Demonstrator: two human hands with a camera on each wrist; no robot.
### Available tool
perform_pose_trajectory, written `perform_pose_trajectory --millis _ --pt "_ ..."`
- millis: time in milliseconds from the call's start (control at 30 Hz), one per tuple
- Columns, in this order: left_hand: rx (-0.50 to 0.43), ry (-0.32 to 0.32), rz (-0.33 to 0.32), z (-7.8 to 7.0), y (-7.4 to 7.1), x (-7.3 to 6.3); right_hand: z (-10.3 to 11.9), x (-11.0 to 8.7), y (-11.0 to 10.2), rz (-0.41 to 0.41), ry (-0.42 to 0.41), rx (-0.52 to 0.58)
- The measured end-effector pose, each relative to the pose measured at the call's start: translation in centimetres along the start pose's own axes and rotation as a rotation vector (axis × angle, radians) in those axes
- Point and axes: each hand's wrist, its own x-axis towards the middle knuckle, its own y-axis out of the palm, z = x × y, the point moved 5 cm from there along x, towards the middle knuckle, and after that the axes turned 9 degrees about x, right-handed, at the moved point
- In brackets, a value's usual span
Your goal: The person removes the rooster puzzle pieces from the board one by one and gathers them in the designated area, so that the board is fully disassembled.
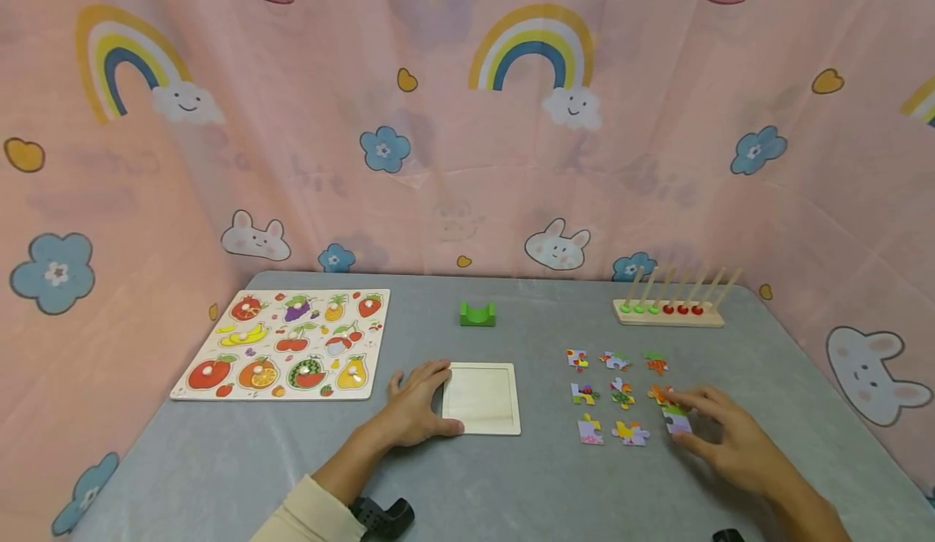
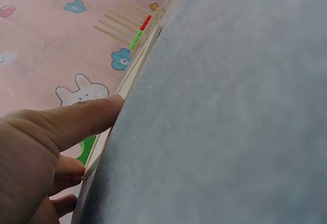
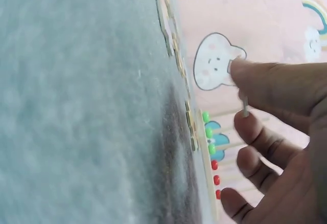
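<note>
My left hand [image 1: 415, 406] holds the pale wooden puzzle tray [image 1: 480, 398] by its left side, thumb at the near edge and fingers at the far left corner. The tray lies flat with its shallow recess bare. My right hand [image 1: 726, 432] pinches a lavender and green puzzle piece [image 1: 677, 422] between thumb and fingers; edge-on, a thin sliver of the piece [image 3: 244, 106] shows above the table in the right wrist view. Near the index fingertip is an orange puzzle piece [image 1: 658, 395], partly covered. More colourful pieces [image 1: 622, 393] lie spaced out in rows to the left of this hand.
A fruit peg board [image 1: 274, 346] lies at the left of the grey table [image 1: 555, 493]. At the back stand a green notched block [image 1: 477, 315] and, farther right, a wooden peg rack [image 1: 670, 315] with green and red beads. A patterned pink curtain [image 1: 453, 193] hangs behind.
</note>
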Motion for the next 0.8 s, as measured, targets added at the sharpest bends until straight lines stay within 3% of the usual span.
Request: perform_pose_trajectory --millis 533,800 --pt "-0.004 0.001 0.007 -0.1 -0.2 -0.2 -2.4 -0.7 1.3 0.065 0.098 -0.042" --pt "0.000 -0.004 0.008 0.1 0.0 -0.7 -2.3 -1.1 1.4 0.042 0.059 -0.035"
